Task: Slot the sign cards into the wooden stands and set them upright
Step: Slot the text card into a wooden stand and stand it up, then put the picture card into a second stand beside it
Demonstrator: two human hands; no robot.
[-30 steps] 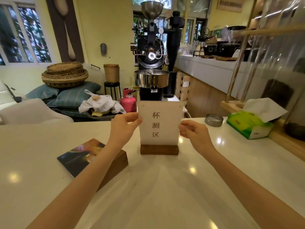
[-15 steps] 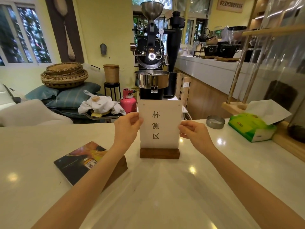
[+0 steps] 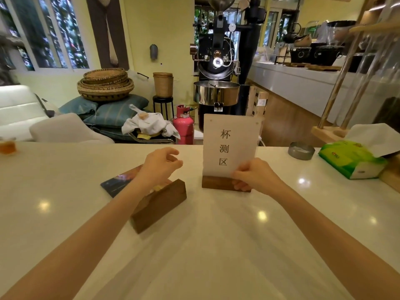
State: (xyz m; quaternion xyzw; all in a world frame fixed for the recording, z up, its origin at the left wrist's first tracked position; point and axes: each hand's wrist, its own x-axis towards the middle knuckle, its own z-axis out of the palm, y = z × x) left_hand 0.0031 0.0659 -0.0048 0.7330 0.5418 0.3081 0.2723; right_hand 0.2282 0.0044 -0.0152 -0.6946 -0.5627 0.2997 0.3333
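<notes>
White paper sign card (image 3: 229,146) upright in dark wooden stand (image 3: 218,184)
Light, bendy; best gripped by stiff base, right hand (image 3: 252,175) holding there, left hand (image 3: 161,163) loosely open, empty

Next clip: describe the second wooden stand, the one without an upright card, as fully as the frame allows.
The second wooden stand is a dark brown, long rectangular wood block with visible grain. It lies at an angle on the white counter, left of the upright sign. A dark printed card lies flat beside and behind it; whether the card sits in its slot is hidden by the left forearm, which crosses over the stand. The left hand hovers above, fingers curled, gripping nothing.
</notes>
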